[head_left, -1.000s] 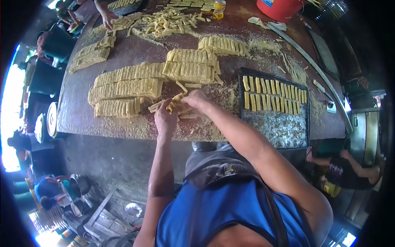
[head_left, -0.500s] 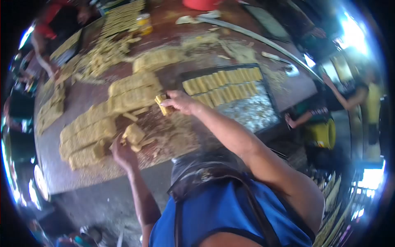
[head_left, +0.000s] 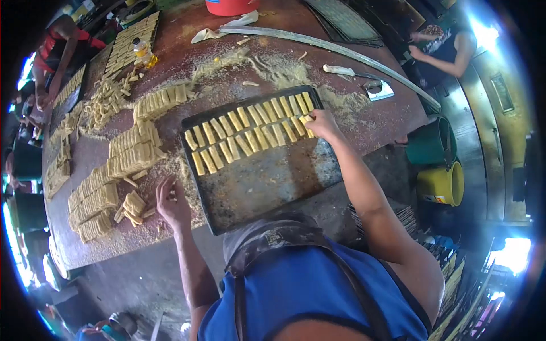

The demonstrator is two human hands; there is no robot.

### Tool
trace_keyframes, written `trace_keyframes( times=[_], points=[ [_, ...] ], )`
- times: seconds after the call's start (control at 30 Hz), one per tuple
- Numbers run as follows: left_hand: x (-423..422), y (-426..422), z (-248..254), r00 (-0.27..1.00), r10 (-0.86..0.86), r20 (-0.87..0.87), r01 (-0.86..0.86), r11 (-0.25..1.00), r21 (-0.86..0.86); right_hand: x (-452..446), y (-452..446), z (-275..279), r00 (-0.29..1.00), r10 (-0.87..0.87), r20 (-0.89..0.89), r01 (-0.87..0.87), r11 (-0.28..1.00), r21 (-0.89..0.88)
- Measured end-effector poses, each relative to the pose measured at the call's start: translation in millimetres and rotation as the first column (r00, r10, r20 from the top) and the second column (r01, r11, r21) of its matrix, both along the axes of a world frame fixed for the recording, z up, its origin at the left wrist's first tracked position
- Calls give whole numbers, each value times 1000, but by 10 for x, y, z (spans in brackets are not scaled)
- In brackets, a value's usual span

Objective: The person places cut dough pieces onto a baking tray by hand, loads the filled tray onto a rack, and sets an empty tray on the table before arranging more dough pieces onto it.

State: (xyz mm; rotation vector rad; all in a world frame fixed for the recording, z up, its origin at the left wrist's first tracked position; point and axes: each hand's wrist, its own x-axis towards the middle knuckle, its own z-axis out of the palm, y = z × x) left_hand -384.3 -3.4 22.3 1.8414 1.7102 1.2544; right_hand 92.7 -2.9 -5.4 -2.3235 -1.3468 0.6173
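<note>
A dark baking tray (head_left: 250,196) lies on the table, with two rows of pale yellow dough strips (head_left: 244,116) across its far part. At the right end of the nearer row, my right hand (head_left: 323,125) pinches a dough strip, its fingertips low against the tray. My left hand (head_left: 172,203) is left of the tray, above the floured tabletop, fingers slightly curled and apart, with no strip in them. Further left stand stacked blocks of strips (head_left: 94,196), and beside them a small loose pile of strips (head_left: 133,206).
A long metal strip (head_left: 335,48) curves across the far tabletop (head_left: 273,45). A knife (head_left: 338,70) and a metal scraper (head_left: 380,91) lie at the right. A bottle (head_left: 142,54), a red bucket (head_left: 232,5) and stacked trays (head_left: 347,23) are farther back. Other people stand at left and right.
The view has turned right. My right hand has carried strips from the pile area to the tray, whose rows are now fuller. My left hand has moved off the loose pile.
</note>
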Motion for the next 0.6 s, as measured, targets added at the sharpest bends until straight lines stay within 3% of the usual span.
trace_keyframes(
  times=[0.07, 0.13, 0.2, 0.37, 0.47, 0.5, 0.53, 0.6],
  points=[
    [155, -59, 91, 1000, -22, -13, 22, 1000, 14, 127, 16, -106, 994, -33, -106, 34, 999, 3],
    [199, -136, 88, 998, -1, 68, 9, 994, -113, 164, -61, 191, 951, -148, -272, 139, 989, -51],
    [109, -185, 15, 999, -11, 51, 16, 996, -89, 363, -62, 11, 1000, 0, 23, -2, 998, 67],
    [-82, -245, -34, 997, 46, 64, -40, 995, -90, 269, -93, 14, 984, -2, 178, -17, 994, 110],
    [-344, -252, -123, 994, 87, 65, -81, 993, -83, 135, -112, -6, 994, -108, 23, 98, 960, 264],
    [-447, -237, -232, 985, 99, 141, -80, 988, -133, 14, -110, -114, 981, -124, -146, 164, 936, 310],
    [-541, -225, -280, 971, 108, 214, -68, 980, -185, -283, -132, -9, 981, -115, -154, 158, 938, 309],
    [-555, -159, -176, 985, 79, 153, -57, 988, -146, -1111, -156, 377, 853, -57, -519, 148, 980, 134]
  ],
)
